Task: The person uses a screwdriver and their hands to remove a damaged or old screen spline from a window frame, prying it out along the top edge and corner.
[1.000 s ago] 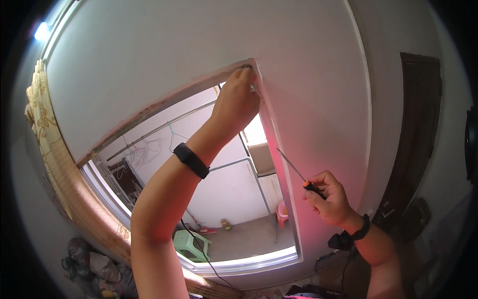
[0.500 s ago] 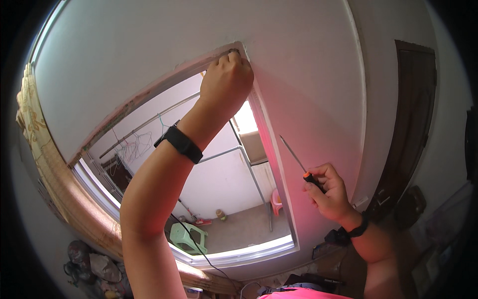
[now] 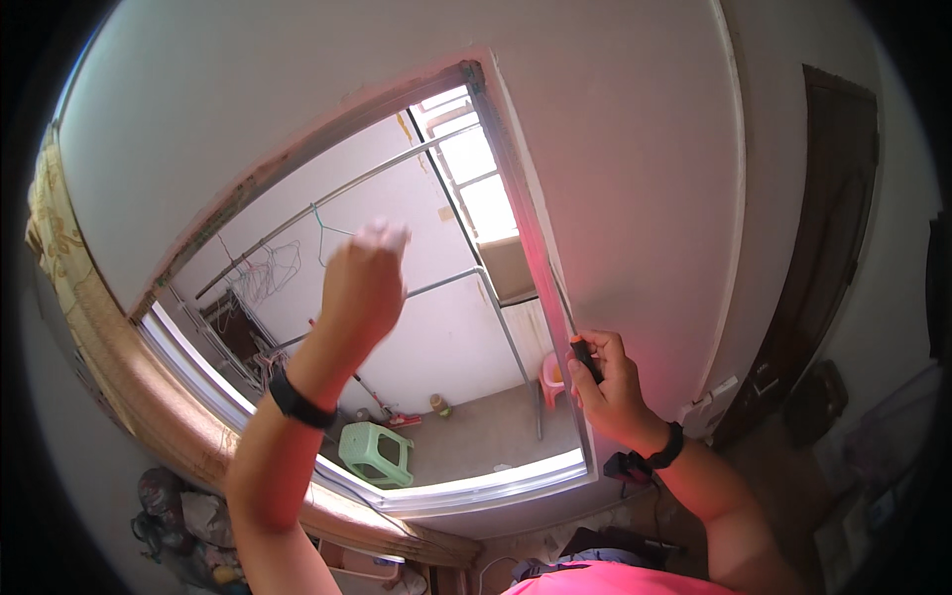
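My left hand (image 3: 362, 293) is raised in front of the window opening (image 3: 273, 164), its curled fingers around something pale that motion blurs too much to name. My right hand (image 3: 620, 402) grips a screwdriver (image 3: 584, 353) with a black and orange handle; its thin shaft points up along the opening's right side, and whether the tip touches the wall is unclear. The frame's top edge and upper right corner (image 3: 470, 71) show rough, pinkish, patchy surfaces.
A patterned curtain (image 3: 55, 223) hangs at left above bundled bags (image 3: 164, 516). Through the opening are rails with hangers (image 3: 268, 263), a green stool (image 3: 372, 451) and a pink plastic item (image 3: 552, 372). A dark door (image 3: 833, 169) stands at right.
My left hand has come down and left from the upper right corner of the opening. The screwdriver has moved left, closer to the opening's right side, and is held more upright.
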A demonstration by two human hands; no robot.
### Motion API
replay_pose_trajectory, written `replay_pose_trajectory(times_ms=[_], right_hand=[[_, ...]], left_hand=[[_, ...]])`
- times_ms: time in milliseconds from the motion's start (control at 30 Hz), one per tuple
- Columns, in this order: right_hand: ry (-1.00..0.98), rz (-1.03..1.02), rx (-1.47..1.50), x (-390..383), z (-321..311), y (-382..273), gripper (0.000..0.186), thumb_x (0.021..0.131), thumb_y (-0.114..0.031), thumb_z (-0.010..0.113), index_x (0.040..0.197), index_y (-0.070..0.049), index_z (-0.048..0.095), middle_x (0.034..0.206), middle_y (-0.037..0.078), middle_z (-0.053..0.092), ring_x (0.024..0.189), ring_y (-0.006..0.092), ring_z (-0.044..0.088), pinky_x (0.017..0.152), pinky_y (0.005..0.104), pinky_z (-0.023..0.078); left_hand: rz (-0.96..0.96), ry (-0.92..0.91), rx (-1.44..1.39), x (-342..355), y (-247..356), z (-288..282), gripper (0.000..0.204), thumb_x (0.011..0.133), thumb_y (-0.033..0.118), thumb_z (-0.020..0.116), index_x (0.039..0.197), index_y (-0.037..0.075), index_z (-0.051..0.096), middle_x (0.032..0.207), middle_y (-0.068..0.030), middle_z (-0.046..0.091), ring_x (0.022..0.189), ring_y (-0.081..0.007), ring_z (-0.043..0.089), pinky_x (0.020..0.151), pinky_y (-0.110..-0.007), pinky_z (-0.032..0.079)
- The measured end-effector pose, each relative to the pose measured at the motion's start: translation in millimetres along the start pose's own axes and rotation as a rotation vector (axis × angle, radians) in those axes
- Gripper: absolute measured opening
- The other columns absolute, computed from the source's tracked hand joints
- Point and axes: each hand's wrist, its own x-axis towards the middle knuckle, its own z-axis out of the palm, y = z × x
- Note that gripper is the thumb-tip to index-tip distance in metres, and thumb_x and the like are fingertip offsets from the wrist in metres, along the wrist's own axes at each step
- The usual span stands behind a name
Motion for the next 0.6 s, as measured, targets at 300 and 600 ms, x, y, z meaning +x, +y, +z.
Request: replay_pose_trajectory(times_ms=[300,600], right_hand=[[0.087,-0.13,-0.205,6,-6,3,0.045,0.098,0.001,0.056,0.142,0.003,0.05,0.097,0.013,0.066,0.072,0.0172,0.065,0.068,0.0308,0.055],[0.166,-0.315,-0.402,5,-3,7,0.05,0.093,0.007,0.058,0.142,0.004,0.05,0.09,0.018,0.062,0.076,0.027,0.063,0.072,0.0332,0.052]], left_hand=[[-0.514,-0.529,-0.415,-288,18,104,0.013,0.077,0.005,0.068,0.088,0.001,0.071,0.09,-0.0185,0.07,0.089,-0.0378,0.067,0.082,-0.046,0.054],[-1.201,-1.177,-0.628,-473,82,105,0.051,0.07,0.033,0.088,0.107,0.0,0.077,0.091,-0.0158,0.077,0.083,-0.0243,0.075,0.081,-0.035,0.058]])
